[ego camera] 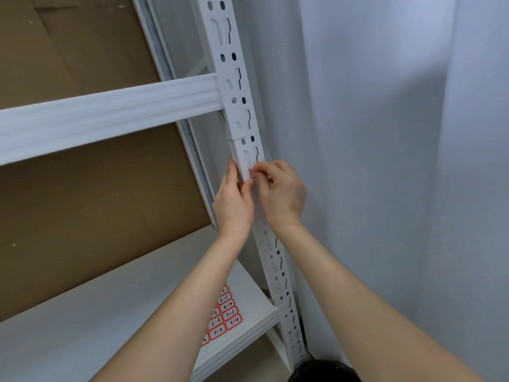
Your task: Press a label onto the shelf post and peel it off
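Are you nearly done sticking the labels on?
One small red-edged sticker is going onto the white slotted metal post now, pinched by both hands, left and right. Many numbered stickers remain on the sheet on the white shelf board.

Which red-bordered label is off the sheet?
The one both hands press on the upright post; the rest sit on the sheet on the shelf.
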`<state>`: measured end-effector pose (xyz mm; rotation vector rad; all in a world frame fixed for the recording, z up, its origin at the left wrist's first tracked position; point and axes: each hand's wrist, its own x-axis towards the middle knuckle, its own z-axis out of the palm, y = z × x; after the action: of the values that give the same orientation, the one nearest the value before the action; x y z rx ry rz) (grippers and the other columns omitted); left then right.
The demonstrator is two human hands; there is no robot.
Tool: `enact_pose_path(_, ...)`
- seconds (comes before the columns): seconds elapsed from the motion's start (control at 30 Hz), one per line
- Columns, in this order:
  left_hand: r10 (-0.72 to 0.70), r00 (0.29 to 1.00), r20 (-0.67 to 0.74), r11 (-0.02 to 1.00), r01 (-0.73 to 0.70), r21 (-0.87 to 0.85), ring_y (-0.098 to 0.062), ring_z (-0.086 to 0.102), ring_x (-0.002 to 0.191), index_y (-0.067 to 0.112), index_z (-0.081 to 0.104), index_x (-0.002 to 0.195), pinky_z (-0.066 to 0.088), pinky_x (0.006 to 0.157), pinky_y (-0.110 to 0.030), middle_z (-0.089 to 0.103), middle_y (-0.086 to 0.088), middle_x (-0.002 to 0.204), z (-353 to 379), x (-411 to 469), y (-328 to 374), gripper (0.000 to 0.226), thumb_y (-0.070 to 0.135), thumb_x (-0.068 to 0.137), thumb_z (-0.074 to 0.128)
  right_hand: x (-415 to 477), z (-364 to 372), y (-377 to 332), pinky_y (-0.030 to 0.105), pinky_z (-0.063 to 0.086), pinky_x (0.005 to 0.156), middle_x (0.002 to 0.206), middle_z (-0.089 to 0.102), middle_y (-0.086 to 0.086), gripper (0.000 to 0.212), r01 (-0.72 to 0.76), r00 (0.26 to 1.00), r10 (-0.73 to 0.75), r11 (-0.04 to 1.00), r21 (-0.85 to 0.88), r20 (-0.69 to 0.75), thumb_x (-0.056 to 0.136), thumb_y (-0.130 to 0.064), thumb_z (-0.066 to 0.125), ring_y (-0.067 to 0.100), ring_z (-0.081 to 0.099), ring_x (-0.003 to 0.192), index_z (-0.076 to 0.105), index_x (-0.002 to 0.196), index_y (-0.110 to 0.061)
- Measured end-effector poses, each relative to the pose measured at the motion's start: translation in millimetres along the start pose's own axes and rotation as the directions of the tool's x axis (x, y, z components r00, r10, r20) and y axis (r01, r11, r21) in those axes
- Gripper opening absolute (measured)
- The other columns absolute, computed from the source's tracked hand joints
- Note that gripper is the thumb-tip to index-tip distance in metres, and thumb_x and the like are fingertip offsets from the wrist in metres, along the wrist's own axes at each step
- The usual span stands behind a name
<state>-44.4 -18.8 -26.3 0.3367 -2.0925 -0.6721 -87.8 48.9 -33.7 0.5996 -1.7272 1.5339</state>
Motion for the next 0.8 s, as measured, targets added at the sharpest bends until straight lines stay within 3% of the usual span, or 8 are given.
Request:
enact_pose_path(0.1, -0.007, 1.000, 0.005, 1.000, 0.007, -0.010, -0.020, 0.056, 0.116, 0.025, 0.028, 0.150, 0.044, 0.091, -0.031, 0.053, 0.001, 0.137, -1.0, -1.3, 0.8, 0.055, 0.026, 0.098, 0.048, -3.0, -4.7, 2.9, 0.034, 0.050, 0.064, 0.086, 0.065, -0.006, 0.010, -0.065, 0.998, 0.063, 0.996, 0.065, 0.030, 0.082, -0.014, 0.063, 0.017, 0.061, 0.078, 0.070, 0.082, -0.021)
enact_pose_path(0.23, -0.005, 1.000, 0.005, 1.000, 0.005, -0.018, -0.020, 0.056, 0.117, 0.026, 0.029, 0.149, 0.047, 0.095, -0.036, 0.053, 0.003, 0.137, -1.1, -0.4, 0.0, 0.054, 0.029, 0.098, 0.047, -2.5, -3.6, -1.5, 0.029, 0.049, 0.064, 0.090, 0.063, -0.011, 0.003, -0.139, 0.990, 0.138, 0.987, 0.081, 0.020, 0.083, -0.025, 0.067, 0.010, 0.063, 0.082, 0.069, 0.086, -0.025)
enact_pose_path(0.63, -0.001, 1.000, -0.008, 1.000, 0.001, -0.018, -0.022, 0.054, 0.119, 0.023, 0.029, 0.150, 0.041, 0.092, -0.031, 0.054, -0.003, 0.136, 0.5, 0.7, -1.9, 0.054, 0.024, 0.098, 0.047, 5.1, -3.9, -8.2, 0.030, 0.036, 0.055, 0.090, 0.062, 0.000, 0.009, 0.049, 0.998, -0.042, 0.982, -0.183, 0.043, 0.086, -0.022, 0.061, 0.023, 0.055, 0.088, 0.065, 0.083, -0.015)
enact_pose_path(0.8, 0.020, 1.000, -0.011, 1.000, -0.020, -0.003, -0.021, 0.054, 0.120, 0.023, 0.028, 0.150, 0.042, 0.093, -0.031, 0.052, -0.002, 0.138, 0.2, 0.2, -1.2, 0.054, 0.029, 0.099, 0.045, 6.9, -5.8, -11.5, 0.033, 0.036, 0.063, 0.103, 0.056, 0.001, 0.017, 0.031, 0.983, 0.023, 0.956, -0.290, 0.180, 0.095, -0.028, 0.048, 0.020, 0.049, 0.099, 0.058, 0.095, -0.015)
